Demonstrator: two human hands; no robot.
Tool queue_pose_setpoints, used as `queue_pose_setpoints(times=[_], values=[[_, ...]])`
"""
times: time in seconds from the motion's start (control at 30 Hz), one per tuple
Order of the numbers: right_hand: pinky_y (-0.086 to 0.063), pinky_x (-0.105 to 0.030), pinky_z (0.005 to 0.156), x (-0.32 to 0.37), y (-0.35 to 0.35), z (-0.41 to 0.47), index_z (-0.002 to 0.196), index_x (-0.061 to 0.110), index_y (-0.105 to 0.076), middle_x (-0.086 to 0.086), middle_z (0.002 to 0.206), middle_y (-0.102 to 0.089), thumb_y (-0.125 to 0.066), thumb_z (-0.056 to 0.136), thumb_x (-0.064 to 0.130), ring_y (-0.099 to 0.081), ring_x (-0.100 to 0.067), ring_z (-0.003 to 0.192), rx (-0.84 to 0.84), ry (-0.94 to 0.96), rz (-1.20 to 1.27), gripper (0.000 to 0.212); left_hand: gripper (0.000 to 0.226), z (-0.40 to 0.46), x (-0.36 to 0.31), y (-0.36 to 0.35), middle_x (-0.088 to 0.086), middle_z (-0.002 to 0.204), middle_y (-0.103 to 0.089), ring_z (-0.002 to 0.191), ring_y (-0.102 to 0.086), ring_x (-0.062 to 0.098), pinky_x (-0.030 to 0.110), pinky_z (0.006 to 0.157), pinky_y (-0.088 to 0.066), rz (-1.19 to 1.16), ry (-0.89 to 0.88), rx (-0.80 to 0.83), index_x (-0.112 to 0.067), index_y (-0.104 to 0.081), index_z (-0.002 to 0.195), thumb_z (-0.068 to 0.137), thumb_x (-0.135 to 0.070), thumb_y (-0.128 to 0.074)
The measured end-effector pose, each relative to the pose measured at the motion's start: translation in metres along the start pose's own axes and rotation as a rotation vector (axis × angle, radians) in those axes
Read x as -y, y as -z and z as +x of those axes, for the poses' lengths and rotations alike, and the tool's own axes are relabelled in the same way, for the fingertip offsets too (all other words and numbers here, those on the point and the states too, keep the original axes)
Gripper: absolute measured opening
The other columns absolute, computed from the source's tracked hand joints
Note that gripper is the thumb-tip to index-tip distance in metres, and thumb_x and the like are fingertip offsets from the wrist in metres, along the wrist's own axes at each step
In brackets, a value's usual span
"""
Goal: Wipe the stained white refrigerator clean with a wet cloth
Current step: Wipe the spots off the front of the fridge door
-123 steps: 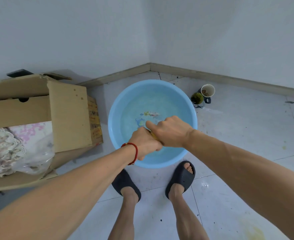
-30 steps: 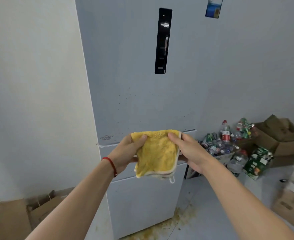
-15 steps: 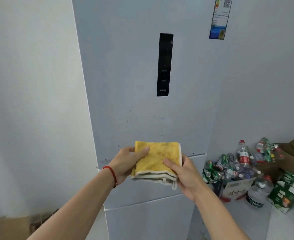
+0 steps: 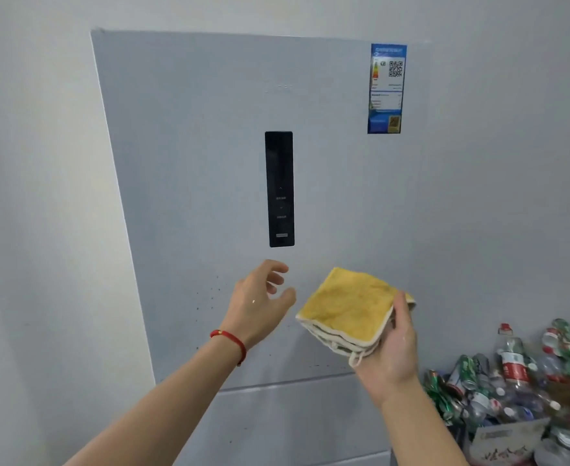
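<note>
- Yellow cloth (image 4: 349,306), folded, was gripped by the right hand (image 4: 392,351) below the fridge (image 4: 192,146) panel (image 4: 279,189).
- Left hand (image 4: 258,306) hung empty, fingers loosely curled.
- Risk: water dripping into the panel.

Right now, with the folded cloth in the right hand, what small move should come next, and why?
Probably press the cloth flat on the fridge door at the dark specks left of it. The right hand holds it folded, just off the door, and the left hand is free.
</note>
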State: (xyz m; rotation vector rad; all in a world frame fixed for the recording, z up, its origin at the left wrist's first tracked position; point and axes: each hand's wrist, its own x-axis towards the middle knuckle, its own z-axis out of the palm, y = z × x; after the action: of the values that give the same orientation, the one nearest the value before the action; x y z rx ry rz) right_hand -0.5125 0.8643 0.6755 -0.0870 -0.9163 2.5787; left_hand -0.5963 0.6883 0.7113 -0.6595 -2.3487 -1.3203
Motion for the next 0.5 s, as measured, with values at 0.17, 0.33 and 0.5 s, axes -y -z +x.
queue_pose_setpoints(times=[0.17, 0.33, 0.5], values=[[-0.04, -0.035, 0.114, -0.008, -0.031, 0.019, 0.152, 0.012, -0.046, -0.005, 0.16, -0.044, -0.056, 0.092, 0.07, -0.052, -0.011, 0.136, 0.071, 0.399, -0.447, 0.084, 0.021, 0.0, 0.025, 0.045, -0.007, 0.079, -0.07, 0.077, -0.066, 0.011, 0.024, 0.068, -0.056, -0.051, -0.055, -0.232, -0.03, -0.069, 0.089, 0.087, -0.009, -0.067], [0.011, -0.049, 0.128, -0.091, -0.084, 0.064, 0.164, 0.029, 0.015, 0.0, 0.169, 0.028, -0.024, 0.099, 0.07, 0.028, -0.009, 0.154, 0.225, 0.793, -1.361, 0.086, 0.022, -0.006, 0.061, 0.11, -0.003, 0.075, -0.069, 0.073, -0.065, 0.017, 0.027, 0.067, -0.055, -0.085, -0.031, -0.351, -0.028, -0.069, 0.086, 0.088, -0.007, -0.065], [-0.008, -0.06, 0.126, -0.149, -0.106, 0.091, 0.164, 0.023, -0.021, -0.017, 0.172, -0.006, -0.029, 0.106, 0.056, -0.002, -0.034, 0.16, 0.002, 1.042, -1.628, 0.068, 0.02, -0.006, 0.104, 0.171, -0.005, 0.082, -0.069, 0.067, -0.06, 0.009, 0.012, 0.065, -0.046, -0.058, 0.023, -0.459, -0.025, -0.069, 0.09, 0.088, -0.006, -0.062]])
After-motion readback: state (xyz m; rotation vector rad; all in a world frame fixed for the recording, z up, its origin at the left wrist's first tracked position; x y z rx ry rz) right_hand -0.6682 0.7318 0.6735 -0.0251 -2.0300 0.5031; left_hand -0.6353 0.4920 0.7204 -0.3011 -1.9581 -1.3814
